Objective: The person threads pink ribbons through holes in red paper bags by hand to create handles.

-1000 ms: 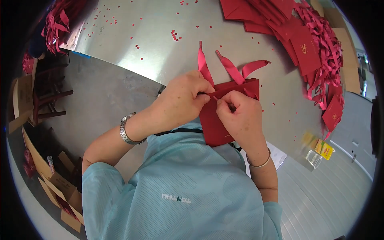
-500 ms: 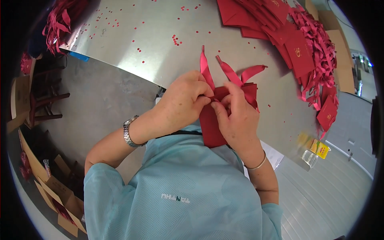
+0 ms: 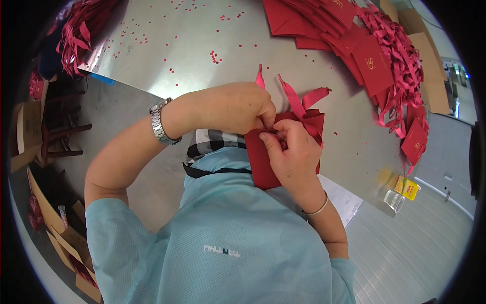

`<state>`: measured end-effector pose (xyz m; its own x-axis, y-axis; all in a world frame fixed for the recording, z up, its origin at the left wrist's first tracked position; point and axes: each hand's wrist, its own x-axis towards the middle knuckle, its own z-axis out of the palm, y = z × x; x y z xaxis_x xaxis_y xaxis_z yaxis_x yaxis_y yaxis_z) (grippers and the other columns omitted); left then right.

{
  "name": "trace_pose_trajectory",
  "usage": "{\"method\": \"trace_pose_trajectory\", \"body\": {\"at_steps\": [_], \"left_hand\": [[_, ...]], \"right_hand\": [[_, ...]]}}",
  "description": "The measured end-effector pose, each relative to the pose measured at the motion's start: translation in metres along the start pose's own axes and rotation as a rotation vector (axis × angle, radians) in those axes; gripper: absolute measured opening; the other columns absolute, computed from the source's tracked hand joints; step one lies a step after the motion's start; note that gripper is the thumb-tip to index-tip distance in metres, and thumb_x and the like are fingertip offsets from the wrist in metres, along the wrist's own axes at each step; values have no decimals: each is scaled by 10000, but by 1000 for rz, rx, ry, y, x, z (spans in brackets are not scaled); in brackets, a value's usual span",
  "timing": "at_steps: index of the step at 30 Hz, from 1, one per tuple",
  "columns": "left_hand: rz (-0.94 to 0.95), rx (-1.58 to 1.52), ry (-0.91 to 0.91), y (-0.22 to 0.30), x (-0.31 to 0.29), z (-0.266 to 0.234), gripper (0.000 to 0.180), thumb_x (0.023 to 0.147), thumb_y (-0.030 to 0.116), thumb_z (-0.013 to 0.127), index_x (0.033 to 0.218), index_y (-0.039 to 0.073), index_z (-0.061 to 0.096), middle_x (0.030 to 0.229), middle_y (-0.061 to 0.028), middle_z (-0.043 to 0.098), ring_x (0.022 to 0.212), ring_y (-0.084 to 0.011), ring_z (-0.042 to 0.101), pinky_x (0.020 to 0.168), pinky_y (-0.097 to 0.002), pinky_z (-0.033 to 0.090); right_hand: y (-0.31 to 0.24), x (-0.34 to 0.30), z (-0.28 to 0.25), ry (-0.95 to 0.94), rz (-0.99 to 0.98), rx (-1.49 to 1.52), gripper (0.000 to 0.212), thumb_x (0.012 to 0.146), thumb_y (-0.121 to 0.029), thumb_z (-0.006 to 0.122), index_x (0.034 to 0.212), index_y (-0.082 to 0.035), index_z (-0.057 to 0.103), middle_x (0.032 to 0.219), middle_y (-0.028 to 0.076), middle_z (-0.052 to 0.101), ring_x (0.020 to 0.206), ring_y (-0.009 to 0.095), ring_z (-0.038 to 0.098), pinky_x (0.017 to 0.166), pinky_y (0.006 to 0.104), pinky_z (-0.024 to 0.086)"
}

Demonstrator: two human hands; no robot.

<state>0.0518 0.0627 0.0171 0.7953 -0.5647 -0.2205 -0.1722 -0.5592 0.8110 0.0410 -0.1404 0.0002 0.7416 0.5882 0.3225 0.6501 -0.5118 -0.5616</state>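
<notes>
A red paper gift bag [image 3: 259,164] is in front of my body at the table's near edge, its mouth facing away from me. My right hand [image 3: 298,159] pinches the top edge of its near side between thumb and fingers. Bent over that same edge is my left hand [image 3: 240,107], fingers closed and tips dipping into the mouth; whatever they hold is hidden. Pink ribbon ends [image 3: 293,100] with hard tips stick out beyond the bag, and another ribbon end [image 3: 260,77] shows past my left knuckles.
Flat red bags [image 3: 372,63] lie stacked on the metal table [image 3: 202,30] at the far right, beside a heap of pink ribbons [image 3: 397,45]. Small red paper dots [image 3: 215,57] are scattered about. A glass [image 3: 394,200] and yellow packet [image 3: 407,188] stand right. More ribbons [image 3: 76,40] hang far left.
My left hand has turned over, its wrist and elbow swinging up and outward, and its fingertips now reach down into the bag's mouth. My right hand keeps its pinch; the bag has shifted slightly left.
</notes>
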Motion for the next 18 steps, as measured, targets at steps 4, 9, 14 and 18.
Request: {"method": "trace_pose_trajectory", "body": {"at_steps": [4, 9, 14, 18], "left_hand": [[100, 255, 124, 2, -3, 2, 91, 776, 69, 640, 839, 82, 704, 897, -70, 630, 850, -283, 643, 698, -398, 524], [124, 405, 228, -5, -6, 4, 60, 760, 65, 641, 779, 105, 681, 880, -35, 607, 890, -246, 633, 675, -378, 536], [177, 372, 317, -16, -9, 8, 135, 691, -18, 672, 779, 84, 654, 842, -34, 591, 809, -240, 622, 627, -353, 516], [162, 371, 259, -13, -6, 4, 141, 695, -22, 674, 793, 78, 660, 856, -41, 604, 822, -249, 625, 642, -358, 521]], "right_hand": [[-4, 1, -6, -24, -123, -157, 343, 739, -180, 768, 1024, -49, 630, 748, 28, 590, 616, 188, 567, 579, 321, 424], [-7, -12, -18, 27, -389, -290, 288, 764, -144, 667, 1047, -93, 667, 778, -7, 532, 749, 152, 493, 712, 338, 348], [5, -26, -58, -65, -291, -84, 328, 678, -70, 729, 994, -70, 640, 970, 51, 593, 870, 211, 538, 748, 355, 424], [43, -66, -30, 185, 218, 196, 424, 777, -60, 715, 1153, 12, 532, 1082, 188, 562, 938, 326, 547, 850, 419, 464]]}}
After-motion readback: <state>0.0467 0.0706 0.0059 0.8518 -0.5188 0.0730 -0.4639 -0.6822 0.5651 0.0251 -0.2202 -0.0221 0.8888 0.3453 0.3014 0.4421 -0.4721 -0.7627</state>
